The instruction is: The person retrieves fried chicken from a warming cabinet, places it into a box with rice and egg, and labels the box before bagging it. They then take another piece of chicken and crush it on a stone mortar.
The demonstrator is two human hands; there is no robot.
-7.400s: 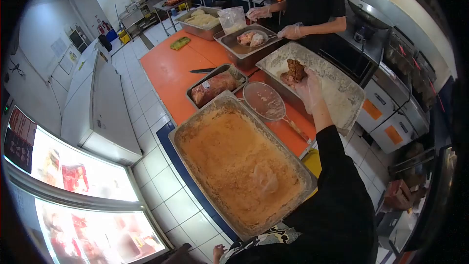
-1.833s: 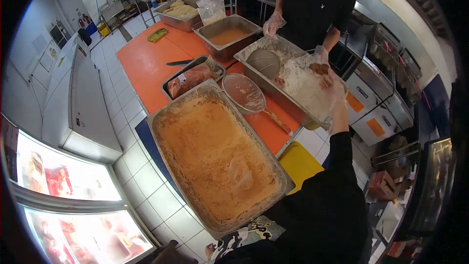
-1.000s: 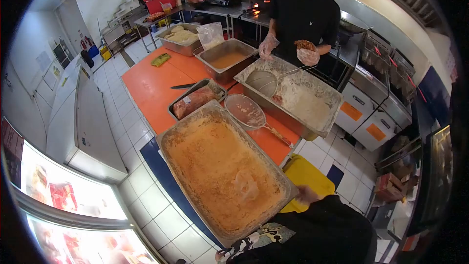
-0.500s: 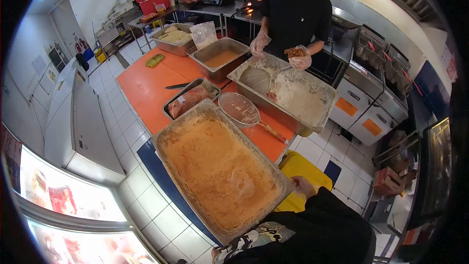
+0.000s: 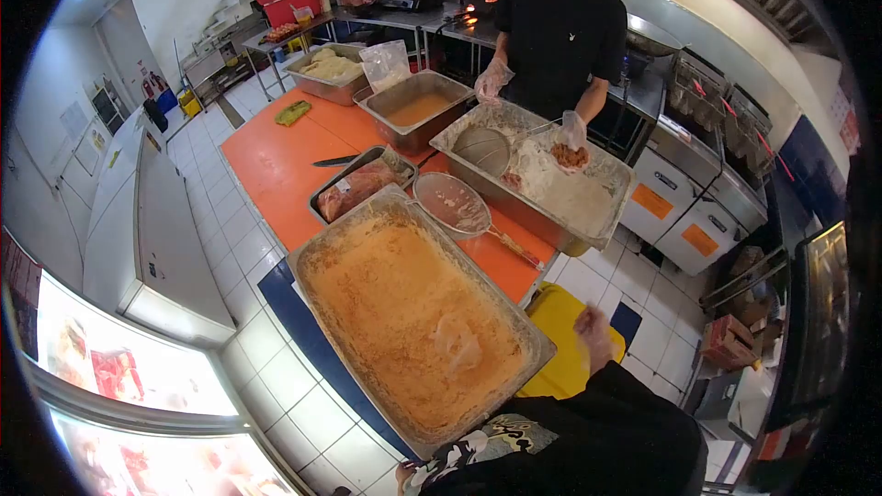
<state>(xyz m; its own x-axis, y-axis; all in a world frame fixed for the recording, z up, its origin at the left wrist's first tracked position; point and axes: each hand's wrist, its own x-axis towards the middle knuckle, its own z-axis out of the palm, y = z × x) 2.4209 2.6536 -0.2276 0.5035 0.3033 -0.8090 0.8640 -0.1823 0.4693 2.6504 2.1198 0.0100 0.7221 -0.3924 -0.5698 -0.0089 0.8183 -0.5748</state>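
My right hand [image 5: 597,337], blurred, is raised over a yellow surface [image 5: 551,363] beside the tray's right corner. Its fingers look apart, with nothing visible in them. Of my left hand [image 5: 402,474] only a sliver shows at the bottom, below the tray's near corner; its fingers are hidden. In front of me is a large metal tray [image 5: 308,255] of orange-coloured powder [image 5: 395,294]. A crumpled clear plastic piece [image 5: 457,342], perhaps a glove, lies on the powder. A round strainer [image 5: 450,205] rests at the tray's far side.
Across the orange table [image 5: 253,161], a gloved co-worker holds a coated brown piece [image 5: 570,156] over a flour tray [image 5: 597,237]. Nearby are a metal tub [image 5: 390,133] of orange liquid, a knife [image 5: 333,162] and a pan of bagged meat [image 5: 323,207]. Fryers [image 5: 684,142] stand right.
My right hand has left the tray's corner and moved up and right. The co-worker's gloved hand has lowered the brown piece toward the flour.
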